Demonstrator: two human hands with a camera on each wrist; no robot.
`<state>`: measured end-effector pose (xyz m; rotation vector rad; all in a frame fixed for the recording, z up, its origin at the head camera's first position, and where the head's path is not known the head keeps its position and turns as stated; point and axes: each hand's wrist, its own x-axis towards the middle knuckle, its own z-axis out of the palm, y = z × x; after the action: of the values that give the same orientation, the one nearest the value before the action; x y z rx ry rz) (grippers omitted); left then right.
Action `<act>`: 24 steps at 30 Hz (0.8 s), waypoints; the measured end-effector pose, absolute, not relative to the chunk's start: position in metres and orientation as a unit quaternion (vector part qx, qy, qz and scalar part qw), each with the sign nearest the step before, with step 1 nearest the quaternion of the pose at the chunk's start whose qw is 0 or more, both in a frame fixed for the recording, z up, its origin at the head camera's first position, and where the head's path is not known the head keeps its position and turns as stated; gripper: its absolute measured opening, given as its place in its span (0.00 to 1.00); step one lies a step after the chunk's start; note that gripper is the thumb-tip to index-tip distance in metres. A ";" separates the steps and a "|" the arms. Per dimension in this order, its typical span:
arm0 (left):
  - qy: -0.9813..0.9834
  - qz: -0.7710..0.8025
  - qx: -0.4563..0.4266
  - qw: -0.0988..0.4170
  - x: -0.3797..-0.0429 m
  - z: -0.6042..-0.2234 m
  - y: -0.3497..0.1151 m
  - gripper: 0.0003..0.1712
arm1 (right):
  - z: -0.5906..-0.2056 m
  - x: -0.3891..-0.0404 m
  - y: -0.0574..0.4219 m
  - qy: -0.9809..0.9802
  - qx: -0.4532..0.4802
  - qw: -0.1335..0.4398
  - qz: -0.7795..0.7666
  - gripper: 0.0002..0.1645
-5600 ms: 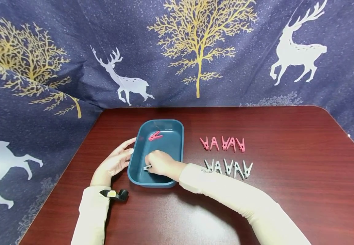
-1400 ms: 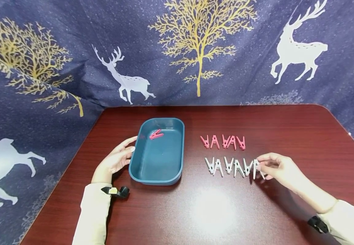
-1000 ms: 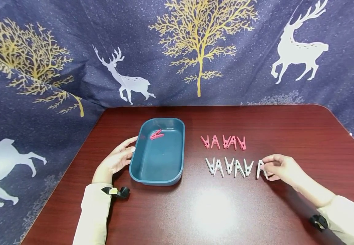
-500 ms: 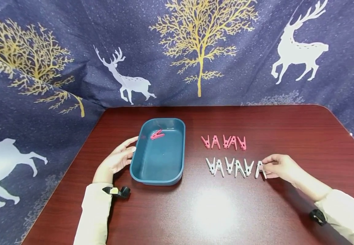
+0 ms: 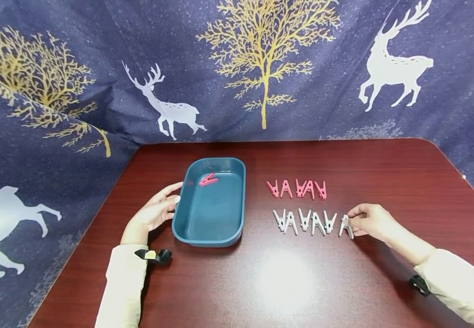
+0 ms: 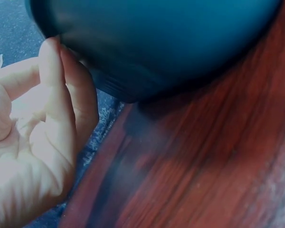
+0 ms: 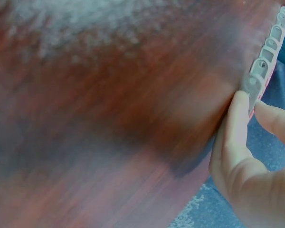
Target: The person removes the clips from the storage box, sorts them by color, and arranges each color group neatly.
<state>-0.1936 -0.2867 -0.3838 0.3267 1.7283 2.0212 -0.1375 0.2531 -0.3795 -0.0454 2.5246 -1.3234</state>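
Observation:
My right hand point(image 5: 373, 222) pinches a grey clothespin point(image 5: 345, 226) between thumb and fingers. This clothespin stands on the table at the right end of a row of grey clothespins point(image 5: 304, 219), a small gap from its neighbour. In the right wrist view, the fingertips meet the clothespin point(image 7: 251, 85) at the near end of the row. My left hand point(image 5: 155, 212) touches the left side of a blue plastic bin point(image 5: 241, 205) with extended fingers. A pink clothespin point(image 5: 208, 180) lies inside the bin near its far left corner. Behind the grey ones runs a row of pink clothespins point(image 5: 284, 188).
The dark red wooden table point(image 5: 204, 291) shows a bright glare spot in front of the rows. A blue cloth point(image 5: 314, 114) with trees and deer hangs behind the table and along its left side.
My right hand has left the bin with the grey clothespin and brought it to the row's right end. There it has shifted slightly. The left hand stays at the bin.

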 end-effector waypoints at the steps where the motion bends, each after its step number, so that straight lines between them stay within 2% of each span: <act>1: 0.629 0.733 0.118 0.229 -0.195 -0.385 -0.288 0.29 | -0.379 -0.138 0.253 0.879 -0.014 0.144 -0.455 0.17; 14: 0.673 0.694 0.103 0.233 -0.203 -0.395 -0.292 0.29 | -0.362 -0.144 0.249 0.903 -0.008 0.120 -0.412 0.19; 24: 0.696 0.675 0.082 0.231 -0.202 -0.388 -0.294 0.29 | -0.332 -0.158 0.218 0.927 -0.057 0.086 -0.362 0.20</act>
<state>-0.2022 -0.2935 -0.3880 0.2248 1.9148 1.8557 -0.1576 0.2178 -0.3316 -0.1703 2.7615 -1.0782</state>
